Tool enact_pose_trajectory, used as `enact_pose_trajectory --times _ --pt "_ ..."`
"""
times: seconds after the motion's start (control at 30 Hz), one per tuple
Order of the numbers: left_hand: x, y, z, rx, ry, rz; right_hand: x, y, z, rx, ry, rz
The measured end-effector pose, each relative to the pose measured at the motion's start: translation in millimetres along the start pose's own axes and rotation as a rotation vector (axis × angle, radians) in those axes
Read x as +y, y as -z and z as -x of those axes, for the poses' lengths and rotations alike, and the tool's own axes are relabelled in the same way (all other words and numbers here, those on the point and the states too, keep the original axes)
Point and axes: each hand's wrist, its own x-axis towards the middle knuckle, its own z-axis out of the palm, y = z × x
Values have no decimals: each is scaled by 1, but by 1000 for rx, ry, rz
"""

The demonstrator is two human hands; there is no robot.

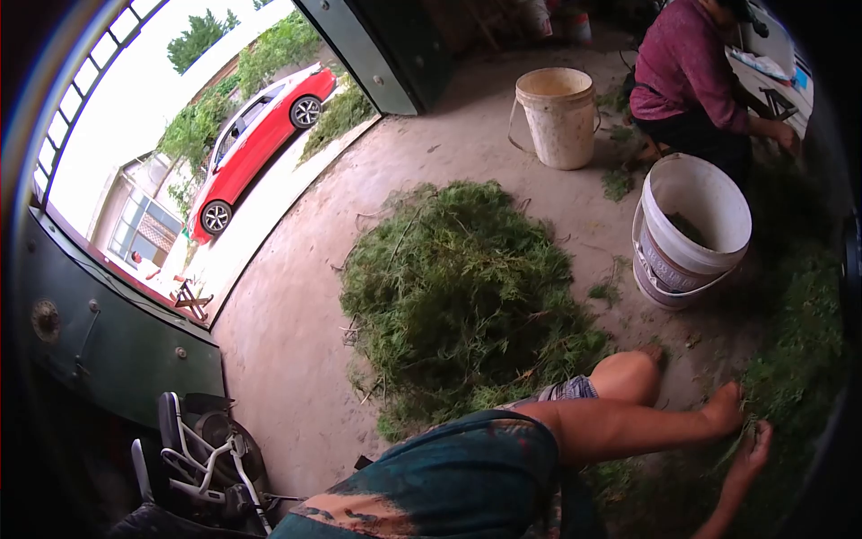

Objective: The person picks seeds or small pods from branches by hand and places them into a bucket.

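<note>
My left hand point(724, 410) reaches out to the right, its fingers closed around green leafy sprigs point(752, 395) at the edge of a dark pile. Just below it, my right hand point(754, 452) is pinched on thin stems of the same greenery. The two hands are close together, and some fingertips are hidden in the shadow and leaves. A large heap of feathery green cuttings point(462, 287) lies on the floor in front of my left arm. Beyond my hands stands a white bucket point(691, 220) with some greenery inside.
Another person point(691, 72) crouches at the upper right, a hand low by the greenery. A second, dirty white bucket point(557, 121) stands nearby. White-framed equipment point(211, 458) sits at lower left. Outside the open doorway is a red car point(260, 148).
</note>
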Motion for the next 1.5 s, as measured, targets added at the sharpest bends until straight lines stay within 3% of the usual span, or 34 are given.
enact_pose_trajectory --times 0.07,0.13,0.17,0.23,0.3,0.37,0.4,0.47,0.6,0.67,0.73,0.83,0.87,0.93,0.97,1.07,1.17,1.23,1.27,1.37,1.4,1.47,1.5 --pt "10 1 4 -4 70 14 -18 -2 3 0 -2 177" --pt "27 6 10 78 339 163 -13 -3 5 -9 70 206" --pt "25 7 7 79 341 164 -8 -3 5 -10 145 232" --pt "23 13 1 -123 318 200 5 -6 3 45 118 182" --pt "39 22 4 -92 317 63 13 -8 0 92 90 132" --pt "40 22 4 -65 317 -69 16 -3 -2 85 106 -111" --pt "34 19 -1 -100 313 30 11 -4 -1 76 106 -110" --pt "25 16 -6 -120 316 130 0 -10 1 99 189 186" --pt "12 6 -11 -194 271 -70 27 2 -6 55 187 199" --pt "17 15 -10 -215 222 -112 61 11 -10 86 118 -240" --pt "52 38 -2 -218 414 109 -42 -1 9 17 -253 -338" --pt "31 22 -9 -81 468 212 -129 -36 17 229 -259 -662" --pt "35 27 -8 -77 470 214 -121 -34 15 224 -261 -661" --pt "47 39 -3 -88 389 214 -85 -22 11 167 -241 -783" --pt "44 39 -6 -86 389 214 -72 -21 8 239 -288 -742" --pt "32 34 -15 -43 377 316 -109 -34 7 235 -371 -549" --pt "18 24 -17 -5 213 199 -96 -39 6 197 -454 -507" --pt "0 15 -23 26 -62 242 -94 -42 5 193 -441 -497" --pt "-8 9 -26 25 -63 241 -94 -44 4 190 -434 -493" --pt "-23 -6 -28 91 -281 511 -92 -48 4 192 -412 -479" --pt "-25 -8 -26 71 -191 587 -91 -51 4 197 -410 -478" --pt "-25 -12 -26 48 -101 659 -89 -57 5 276 -49 -413" --pt "-20 -13 -23 74 -21 706 -53 -49 0 281 -50 -413"
